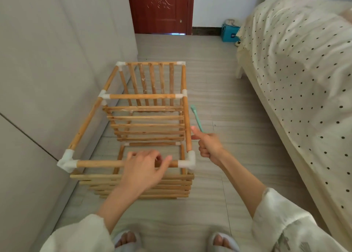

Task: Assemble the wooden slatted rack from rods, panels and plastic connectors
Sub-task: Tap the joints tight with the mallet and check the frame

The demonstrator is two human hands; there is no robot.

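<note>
- The rack (146, 118) stands on the floor (219, 204), tight to the wall (47, 61) on the left, with the bed (304, 70) well apart on the right.
- I read it as light and fairly stiff: thin rods, slatted panels, push-fit white connectors that could pull out if I lift by one rod.
- I would take hold of the near top rod (99, 163) close to a corner connector (187, 161), or of both side rods together.
- My left hand (144, 167) rests on that near rod, fingers loosely spread, thumb apart.
- My right hand (208, 146) is curled around a green tool (197, 118), just beside the right top rod; whether it touches the rod I cannot tell.
- The long axis runs near to far, along the wall; the open top faces up.
</note>
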